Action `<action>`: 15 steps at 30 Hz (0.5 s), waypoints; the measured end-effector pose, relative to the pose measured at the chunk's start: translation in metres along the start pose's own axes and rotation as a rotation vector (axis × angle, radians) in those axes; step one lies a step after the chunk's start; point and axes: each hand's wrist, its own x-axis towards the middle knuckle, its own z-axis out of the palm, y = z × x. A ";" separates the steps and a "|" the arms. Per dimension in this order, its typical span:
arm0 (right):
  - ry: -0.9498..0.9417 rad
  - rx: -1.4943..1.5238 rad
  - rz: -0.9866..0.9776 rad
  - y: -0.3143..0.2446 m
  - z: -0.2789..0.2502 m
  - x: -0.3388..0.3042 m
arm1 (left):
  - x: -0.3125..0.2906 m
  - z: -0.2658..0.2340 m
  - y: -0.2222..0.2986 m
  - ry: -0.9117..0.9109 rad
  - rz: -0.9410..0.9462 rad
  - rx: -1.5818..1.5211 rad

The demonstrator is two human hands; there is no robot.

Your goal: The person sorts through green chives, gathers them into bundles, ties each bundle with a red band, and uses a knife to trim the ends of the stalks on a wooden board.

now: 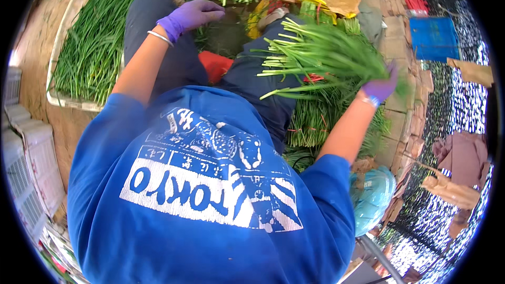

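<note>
right hand [383, 82]: gripping 1 green-stalk bunch [323, 55] | left hand [190, 17]: near knee [147, 11]

We see bright, soft light, speckled glare at far right, motion blur on the greens [342, 55] at upper right, edges bowing into black

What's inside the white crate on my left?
Long, thin green leaves fill the white crate. They cover its bottom, so anything beneath them cannot be seen; your left leg hides part of its right edge.
</note>
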 end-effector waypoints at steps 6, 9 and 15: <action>-0.554 -0.011 -0.343 -0.107 0.144 0.032 | 0.011 0.001 0.056 -0.029 0.147 -0.234; -0.885 0.444 0.041 -0.147 0.186 0.050 | 0.003 0.007 0.087 -0.108 0.174 -0.465; -1.136 0.264 -0.230 -0.183 0.241 0.011 | 0.008 0.036 0.053 -0.269 0.133 -1.354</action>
